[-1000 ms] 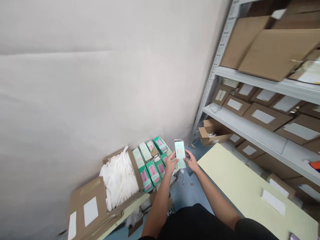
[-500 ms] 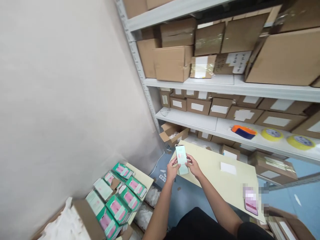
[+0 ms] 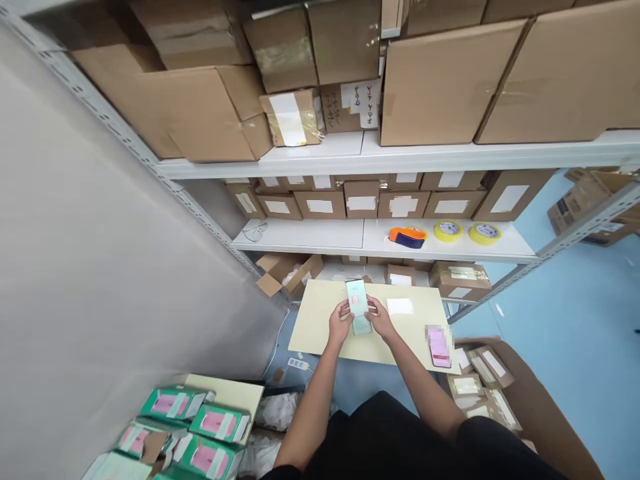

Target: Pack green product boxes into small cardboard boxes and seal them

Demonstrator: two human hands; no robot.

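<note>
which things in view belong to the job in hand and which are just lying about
In the job:
pale green rectangular carton, held in the left hand and right hand
possibly the green cardboard boxes with pink panels

Apparently just lying about:
round yellow tape rolls
flat white rectangular item
pink-screened rectangular phone
white oblong power strip

A black top [image 3: 387,437] with short sleeves [image 3: 493,437], bare from there down.
The cloth is one plain, dark black, with any seams or folds too dark to make out; the right sleeve ends in a curved hem, while only a small black edge of the left one shows. The left forearm [image 3: 311,407], right forearm [image 3: 425,383], left hand [image 3: 341,324] and right hand [image 3: 380,320] are uncovered, the fingers slender.
</note>
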